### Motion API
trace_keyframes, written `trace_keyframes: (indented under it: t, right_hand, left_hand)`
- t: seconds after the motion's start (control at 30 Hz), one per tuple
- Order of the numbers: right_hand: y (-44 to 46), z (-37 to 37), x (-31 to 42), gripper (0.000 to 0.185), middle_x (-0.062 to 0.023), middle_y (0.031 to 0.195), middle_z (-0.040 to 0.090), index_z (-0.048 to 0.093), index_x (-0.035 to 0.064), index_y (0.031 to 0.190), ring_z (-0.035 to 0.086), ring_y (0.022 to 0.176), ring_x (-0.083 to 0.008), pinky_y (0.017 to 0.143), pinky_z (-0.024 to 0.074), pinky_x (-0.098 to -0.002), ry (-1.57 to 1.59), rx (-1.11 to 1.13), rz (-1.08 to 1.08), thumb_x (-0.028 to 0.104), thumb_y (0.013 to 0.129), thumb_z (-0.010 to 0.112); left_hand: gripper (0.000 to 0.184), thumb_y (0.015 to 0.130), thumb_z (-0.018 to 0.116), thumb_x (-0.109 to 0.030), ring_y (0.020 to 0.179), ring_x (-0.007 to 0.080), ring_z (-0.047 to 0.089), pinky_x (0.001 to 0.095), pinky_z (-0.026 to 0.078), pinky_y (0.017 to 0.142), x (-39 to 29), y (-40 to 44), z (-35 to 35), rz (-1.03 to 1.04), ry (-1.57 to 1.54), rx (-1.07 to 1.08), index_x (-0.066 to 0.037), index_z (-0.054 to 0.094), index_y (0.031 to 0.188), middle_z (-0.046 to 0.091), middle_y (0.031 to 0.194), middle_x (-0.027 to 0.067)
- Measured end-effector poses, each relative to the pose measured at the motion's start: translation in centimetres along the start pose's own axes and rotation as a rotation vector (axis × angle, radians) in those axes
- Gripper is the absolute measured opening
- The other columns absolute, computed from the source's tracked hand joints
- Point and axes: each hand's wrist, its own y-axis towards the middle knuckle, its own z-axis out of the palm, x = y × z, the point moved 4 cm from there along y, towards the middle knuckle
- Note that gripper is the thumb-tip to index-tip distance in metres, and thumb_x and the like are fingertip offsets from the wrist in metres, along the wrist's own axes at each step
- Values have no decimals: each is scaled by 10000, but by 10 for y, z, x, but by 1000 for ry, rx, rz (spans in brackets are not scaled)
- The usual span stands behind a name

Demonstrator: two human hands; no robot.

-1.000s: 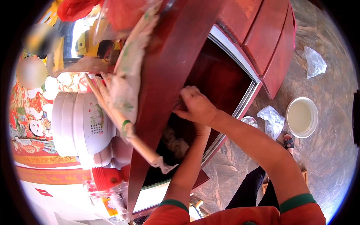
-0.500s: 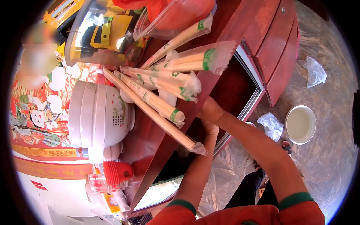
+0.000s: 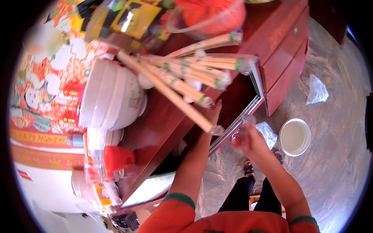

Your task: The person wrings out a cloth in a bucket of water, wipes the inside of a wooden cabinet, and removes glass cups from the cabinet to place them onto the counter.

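Note:
My right hand [image 3: 255,143] is out over the floor beside the cabinet's sliding-door track. Its fingers are closed on a clear, glass-like object [image 3: 243,131] with a reddish tint, blurred by motion. My left hand [image 3: 213,112] reaches to the cabinet opening, just under the ends of the chopstick packs. Those packs and the cabinet edge hide most of its fingers, so its grip does not show. Several plastic-wrapped chopstick packs [image 3: 186,72] fan out on the red wooden cabinet [image 3: 165,116], some jutting past its edge.
Stacked white bowls [image 3: 116,95] and red plastic cups [image 3: 118,158] stand along the cabinet top. A clear container [image 3: 132,19] and a tub with a red bag [image 3: 210,17] lie beyond. On the floor are a white basin [image 3: 295,137] and crumpled plastic bags [image 3: 317,90].
My right hand has come out of the cabinet opening, moving right with the clear object. My left hand stays at the opening. The whole view has shifted and tilted.

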Motion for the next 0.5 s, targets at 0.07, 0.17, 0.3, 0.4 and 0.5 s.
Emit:
trace_keyframes:
  t: [0.07,0.17,0.3,0.4,0.5]
  right_hand:
    - [-38,-28,7,411,-126,812,560,486,33,1021,576,672,-243,647,494,-401,-104,-52,53,374,809,573]
    - [-108,-61,35,485,-127,806,530,475,34,1049,570,641,-226,608,514,-411,-383,-92,137,390,763,638]
    - [-183,-62,86,528,-142,746,548,394,38,1106,581,558,-236,538,525,-401,-584,-105,137,368,763,624]
    - [-212,-36,123,518,-165,747,567,358,37,1125,607,574,-269,494,525,-385,-713,-42,76,277,749,620]
    - [-226,44,149,525,-179,751,578,360,20,1125,613,579,-269,497,523,-372,-842,130,54,167,703,637]
  left_hand:
    - [652,631,760,-222,838,208,548,327,448,751,-20,2,-3,-45,66,9,5,386,1114,549,954,119]
    - [520,669,729,-182,811,186,549,319,455,731,-38,-7,-5,-274,-131,273,-18,428,1060,549,926,95]
    - [606,684,703,-142,894,176,521,316,441,768,-108,-66,-49,-167,-193,516,-25,369,1176,512,993,92]
    - [718,661,698,-254,930,220,519,318,425,795,-174,-121,-99,-350,-28,796,-8,312,1213,509,1035,156]
    - [776,671,703,-260,954,253,534,299,433,785,-234,-160,-157,-412,10,972,-12,257,1255,498,1080,181]
